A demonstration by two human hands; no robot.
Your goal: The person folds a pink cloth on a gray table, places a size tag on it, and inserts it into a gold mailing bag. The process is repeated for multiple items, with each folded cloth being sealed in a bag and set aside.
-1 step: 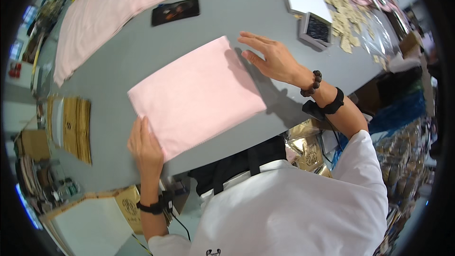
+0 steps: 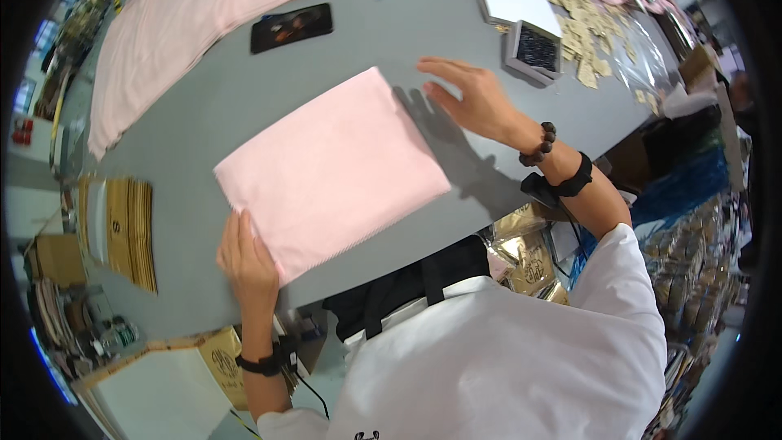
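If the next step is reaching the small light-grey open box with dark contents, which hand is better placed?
Probably the right hand: it is nearer the box and appears empty, while the left hand touches the rectangular pink cloth.

Setting reads as a textile finishing and packing workshop: a broad grey worktop [image 2: 183, 130] carries a squared, folded pink cloth [image 2: 334, 175], a long spread of pink fabric [image 2: 155, 45] along its far left edge, and a stack of flat gold-brown packets [image 2: 130, 232] at left. Upper right: scattered beige tag-like pieces [image 2: 580, 33], clear plastic film [image 2: 645, 53], and a small open box [image 2: 533, 50] of dark pieces too fine to identify. Gold bags [image 2: 525, 257] show below the near edge, a cardboard box [image 2: 61, 259] at left, and piled, shiny-wrapped packages [image 2: 692, 265] at right.
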